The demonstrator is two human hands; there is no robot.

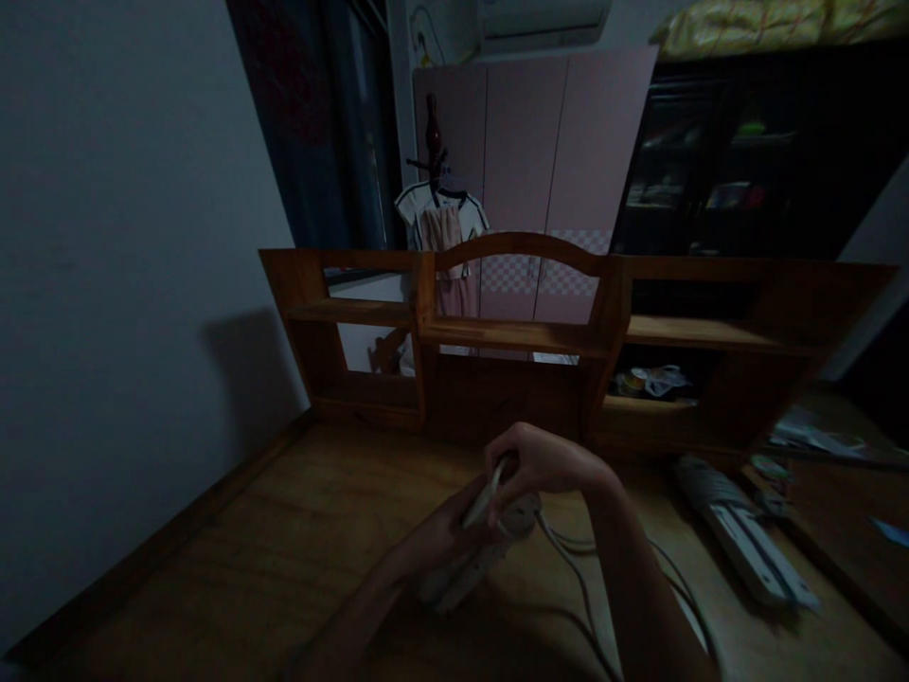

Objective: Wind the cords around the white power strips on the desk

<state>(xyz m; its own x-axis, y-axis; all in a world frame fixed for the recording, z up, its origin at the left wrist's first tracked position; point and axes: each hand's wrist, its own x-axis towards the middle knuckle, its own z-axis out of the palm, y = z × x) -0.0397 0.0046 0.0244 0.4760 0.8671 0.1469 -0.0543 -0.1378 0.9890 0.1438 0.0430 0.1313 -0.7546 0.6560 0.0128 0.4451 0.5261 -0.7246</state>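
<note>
Both my hands meet over the wooden desk (298,530) in dim light. My left hand (436,540) is wrapped round a white power strip (465,573) that lies lengthwise under it. My right hand (543,464) is closed in a pinch on a white plug or cable end (490,493) just above the strip's far end. White cables (582,578) trail from the strip toward me on the right.
A wooden shelf unit (525,332) stands along the desk's back edge, with small items (650,382) in its right cubby. A long white flat object (745,530) and papers (810,436) lie at right. A wall runs along the left. Pink wardrobe (540,142) and hanging clothes (444,237) are behind.
</note>
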